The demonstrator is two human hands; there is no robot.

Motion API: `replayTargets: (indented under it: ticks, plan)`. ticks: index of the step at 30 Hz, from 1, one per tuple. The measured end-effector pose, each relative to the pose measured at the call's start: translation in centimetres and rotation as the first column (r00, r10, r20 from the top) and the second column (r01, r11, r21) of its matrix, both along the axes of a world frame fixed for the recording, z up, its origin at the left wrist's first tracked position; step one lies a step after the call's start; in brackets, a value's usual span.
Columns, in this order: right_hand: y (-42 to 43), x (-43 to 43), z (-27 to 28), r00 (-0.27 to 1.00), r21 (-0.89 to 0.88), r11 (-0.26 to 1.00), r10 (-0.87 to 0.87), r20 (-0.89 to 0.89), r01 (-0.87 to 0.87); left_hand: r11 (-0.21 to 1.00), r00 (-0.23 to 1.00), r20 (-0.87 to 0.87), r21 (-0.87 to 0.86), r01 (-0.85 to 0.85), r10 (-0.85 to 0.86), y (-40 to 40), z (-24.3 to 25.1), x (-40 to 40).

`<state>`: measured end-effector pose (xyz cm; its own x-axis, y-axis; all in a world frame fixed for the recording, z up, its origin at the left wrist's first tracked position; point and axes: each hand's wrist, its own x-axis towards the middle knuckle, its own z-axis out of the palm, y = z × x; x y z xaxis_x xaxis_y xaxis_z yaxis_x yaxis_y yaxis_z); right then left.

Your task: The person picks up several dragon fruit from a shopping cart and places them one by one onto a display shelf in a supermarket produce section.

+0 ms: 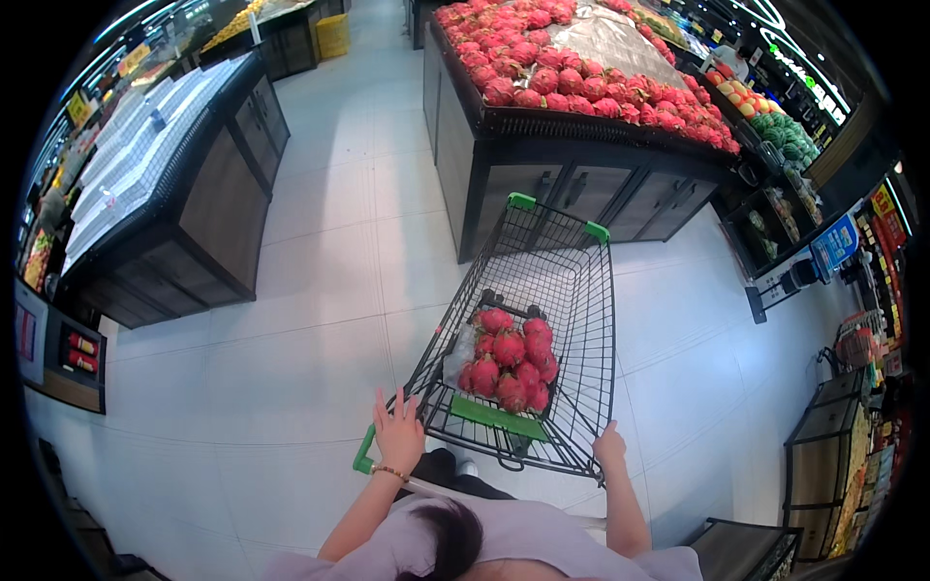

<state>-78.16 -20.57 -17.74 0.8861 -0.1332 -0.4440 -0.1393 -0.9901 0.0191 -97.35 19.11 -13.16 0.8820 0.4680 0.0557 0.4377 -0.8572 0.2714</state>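
Note:
A black wire shopping cart [581,312] with green plastic corners stands before me, its far end close to a display stand. Inside, toward its near end, lie several red dragon fruits [508,348] with clear plastic around their left side. My left hand [399,436], a beaded bracelet at its wrist, rests at the cart's near left corner by the green handle end [363,452], fingers spread. At the near right corner, my right hand [610,443] has its fingers curled at the wire rim; whether it grips the rim is hard to tell.
Ahead, a display stand [501,149] holds piled dragon fruits [567,83]. Another stand [225,196] with white sloped trays is on the left. A yellow crate [333,36] sits farther back. At right are a sign on a post [835,243] and shelves of produce [774,218].

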Motion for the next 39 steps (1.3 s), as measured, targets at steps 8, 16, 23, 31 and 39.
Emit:
replayTargets:
  ticks: [8, 16, 23, 31, 39]
  plan:
    - [3.3, 0.2, -0.7, 0.955, 0.037, 0.957, 0.284, 0.082, -0.287, 0.978, 0.944, -0.255, 0.087, -0.19, 0.207, -2.2, 0.9, -7.2]
    - [9.9, 1.8, 0.1, 0.914, 0.086, 0.911, 0.398, 0.083, -0.404, 0.849, 0.826, -0.438, -0.217, -0.482, 0.356, 2.7, 3.8, -10.9]
    - [17.2, 4.2, 0.4, 0.872, 0.049, 0.871, 0.487, 0.051, -0.49, 0.696, 0.684, -0.572, -0.255, -0.672, 0.451, 10.8, -3.2, -9.9]
    - [28.9, 8.5, 2.3, 0.813, 0.067, 0.811, 0.582, 0.008, -0.581, 0.545, 0.631, -0.628, -0.364, -0.755, 0.456, 20.4, -4.5, -3.5]
    - [38.8, 12.9, 0.3, 0.558, 0.0, 0.605, 0.733, 0.39, -0.796, 0.646, 0.599, -0.583, -0.16, -0.746, 0.548, 31.4, -5.4, 3.7]
